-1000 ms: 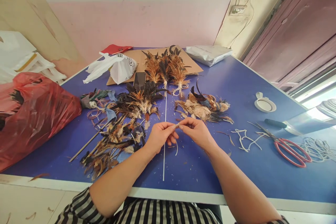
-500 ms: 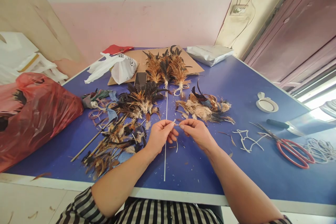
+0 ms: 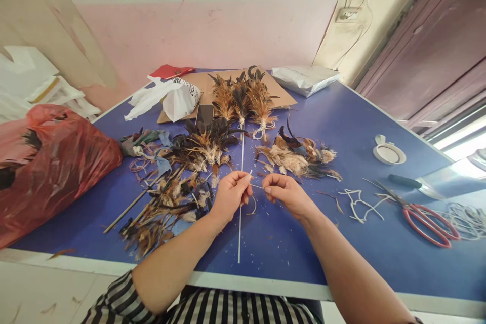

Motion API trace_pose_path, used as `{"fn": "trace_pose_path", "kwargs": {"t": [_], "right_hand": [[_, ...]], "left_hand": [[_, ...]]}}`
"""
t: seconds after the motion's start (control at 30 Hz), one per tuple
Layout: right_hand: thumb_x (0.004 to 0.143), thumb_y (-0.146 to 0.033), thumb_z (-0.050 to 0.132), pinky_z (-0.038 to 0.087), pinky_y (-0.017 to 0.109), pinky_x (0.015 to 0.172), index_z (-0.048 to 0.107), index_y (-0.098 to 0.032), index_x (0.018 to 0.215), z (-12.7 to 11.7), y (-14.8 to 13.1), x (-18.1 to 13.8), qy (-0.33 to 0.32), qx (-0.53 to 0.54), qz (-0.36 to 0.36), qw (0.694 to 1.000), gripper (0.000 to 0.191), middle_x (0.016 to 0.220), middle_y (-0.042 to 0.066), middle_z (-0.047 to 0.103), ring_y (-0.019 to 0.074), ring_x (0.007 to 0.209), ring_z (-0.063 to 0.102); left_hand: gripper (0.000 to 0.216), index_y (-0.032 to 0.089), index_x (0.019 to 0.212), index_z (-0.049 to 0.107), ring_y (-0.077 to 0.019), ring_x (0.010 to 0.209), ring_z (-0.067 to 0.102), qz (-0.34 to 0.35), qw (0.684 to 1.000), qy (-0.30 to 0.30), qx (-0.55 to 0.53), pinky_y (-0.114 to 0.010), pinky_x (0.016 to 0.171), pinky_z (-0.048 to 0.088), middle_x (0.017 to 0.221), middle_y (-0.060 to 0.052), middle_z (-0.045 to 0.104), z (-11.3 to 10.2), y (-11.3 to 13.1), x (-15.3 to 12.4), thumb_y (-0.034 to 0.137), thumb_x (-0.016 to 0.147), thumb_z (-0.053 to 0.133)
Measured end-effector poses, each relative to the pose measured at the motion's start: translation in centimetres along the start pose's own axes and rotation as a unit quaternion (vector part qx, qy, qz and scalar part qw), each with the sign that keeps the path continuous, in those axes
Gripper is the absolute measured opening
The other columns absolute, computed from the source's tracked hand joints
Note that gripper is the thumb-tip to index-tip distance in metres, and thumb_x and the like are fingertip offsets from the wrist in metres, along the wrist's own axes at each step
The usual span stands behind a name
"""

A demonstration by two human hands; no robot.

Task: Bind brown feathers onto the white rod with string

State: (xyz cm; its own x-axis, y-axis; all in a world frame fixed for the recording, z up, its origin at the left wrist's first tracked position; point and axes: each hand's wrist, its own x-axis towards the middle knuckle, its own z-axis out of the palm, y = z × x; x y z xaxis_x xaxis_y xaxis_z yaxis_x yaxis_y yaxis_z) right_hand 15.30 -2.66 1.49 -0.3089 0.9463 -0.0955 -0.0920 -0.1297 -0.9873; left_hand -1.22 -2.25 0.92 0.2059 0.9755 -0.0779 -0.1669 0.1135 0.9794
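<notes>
Over the middle of the blue table, my left hand (image 3: 234,193) is closed, pinching a thin white string (image 3: 257,186) between thumb and fingers. My right hand (image 3: 284,191) pinches the same string a short way to the right, so a piece of it spans the gap. A loose end curls below my left fingers. Left of my hands lies a pile of loose brown and black feathers (image 3: 167,207), with a dark feather bunch (image 3: 208,144) behind it. Pale and brown feathers (image 3: 298,154) lie just beyond my right hand.
Tied feather bunches (image 3: 243,96) rest on cardboard (image 3: 283,95) at the back. A red plastic bag (image 3: 64,162) stands at the left. On the right are red-handled scissors (image 3: 429,223), a knife (image 3: 404,180), a tape roll (image 3: 389,153), cut white cord (image 3: 362,206) and a cord tangle (image 3: 465,220).
My hands have drawn slightly apart, and a longer stretch of string shows between them. The loose end under my left hand has shifted into a curl.
</notes>
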Motion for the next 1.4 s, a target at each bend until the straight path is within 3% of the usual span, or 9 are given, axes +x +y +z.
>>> {"fn": "trace_pose_path", "kwargs": {"t": [0.2,0.4,0.5,0.67,0.8,0.97,1.17,1.4], "right_hand": [[0.069,-0.021,0.061,0.035,0.020,0.047,0.054,-0.016,0.069,-0.3,-0.1,0.2,0.004,0.184,-0.021,0.983,0.009,0.087,0.003,0.060,0.0080,0.057,0.052],[0.069,-0.020,0.061,0.035,0.019,0.046,0.052,-0.017,0.069,0.0,0.1,0.3,-0.051,0.291,0.013,0.955,0.009,0.068,-0.001,0.056,0.0058,0.049,0.047],[0.070,-0.020,0.061,0.033,0.019,0.045,0.052,-0.017,0.070,0.2,0.4,0.4,-0.050,0.280,0.017,0.958,0.009,0.062,-0.003,0.053,0.0043,0.045,0.041],[0.068,-0.025,0.066,0.028,0.019,0.043,0.056,-0.016,0.077,0.8,0.8,0.6,0.020,0.150,0.015,0.988,0.016,0.054,-0.005,0.046,0.0042,0.042,0.037],[0.065,-0.028,0.068,0.022,0.019,0.040,0.056,-0.015,0.070,1.1,1.0,0.6,0.058,0.088,-0.004,0.994,0.019,0.049,-0.006,0.044,0.0030,0.040,0.032],[0.067,-0.027,0.066,0.020,0.019,0.040,0.053,-0.015,0.065,0.8,1.1,0.7,0.044,0.139,-0.017,0.989,0.018,0.045,-0.008,0.039,0.0026,0.038,0.028],[0.072,-0.025,0.062,0.016,0.019,0.040,0.048,-0.016,0.064,0.5,1.1,0.9,0.035,0.225,-0.019,0.973,0.019,0.048,-0.007,0.038,0.0017,0.038,0.024],[0.073,-0.024,0.061,0.019,0.017,0.039,0.048,-0.016,0.065,0.7,1.1,0.8,0.019,0.276,-0.008,0.961,0.018,0.049,-0.008,0.033,0.0018,0.039,0.023]], "left_hand": [[0.030,0.016,0.077,0.050,-0.0035,0.033,0.039,-0.005,0.999,-0.034,0.041,-0.016,0.033,0.024,0.051,0.004,0.054,0.2,-0.1,-0.2,0.046,0.074,0.051],[0.028,0.017,0.080,0.049,-0.0026,0.034,0.037,0.020,0.999,-0.018,0.041,-0.015,0.035,0.025,0.050,0.006,0.050,0.1,0.0,-0.3,0.044,0.077,0.050],[0.027,0.017,0.081,0.049,-0.0034,0.034,0.037,0.045,0.998,-0.013,0.046,-0.016,0.036,0.026,0.049,0.006,0.048,0.0,0.0,-0.3,0.044,0.077,0.049],[0.027,0.016,0.081,0.052,-0.0040,0.036,0.036,0.070,0.993,-0.018,0.092,-0.017,0.038,0.028,0.046,0.006,0.045,0.0,-0.2,-0.3,0.042,0.078,0.049],[0.025,0.015,0.081,0.055,-0.0046,0.041,0.038,0.089,0.987,-0.027,0.130,-0.018,0.043,0.031,0.047,0.005,0.045,0.0,-0.3,-0.5,0.040,0.078,0.050],[0.026,0.015,0.079,0.054,-0.0047,0.040,0.037,0.057,0.990,-0.049,0.122,-0.017,0.041,0.031,0.048,0.005,0.046,0.0,-0.4,-0.3,0.041,0.077,0.051],[0.033,0.012,0.079,0.058,-0.0046,0.039,0.039,-0.010,0.988,-0.100,0.114,-0.018,0.039,0.032,0.050,0.004,0.047,0.0,-1.0,0.3,0.040,0.064,0.064],[0.035,0.012,0.073,0.057,-0.0043,0.033,0.040,-0.052,0.987,-0.124,0.091,-0.016,0.034,0.027,0.049,0.002,0.052,0.1,-0.9,0.0,0.046,0.073,0.051]]}}
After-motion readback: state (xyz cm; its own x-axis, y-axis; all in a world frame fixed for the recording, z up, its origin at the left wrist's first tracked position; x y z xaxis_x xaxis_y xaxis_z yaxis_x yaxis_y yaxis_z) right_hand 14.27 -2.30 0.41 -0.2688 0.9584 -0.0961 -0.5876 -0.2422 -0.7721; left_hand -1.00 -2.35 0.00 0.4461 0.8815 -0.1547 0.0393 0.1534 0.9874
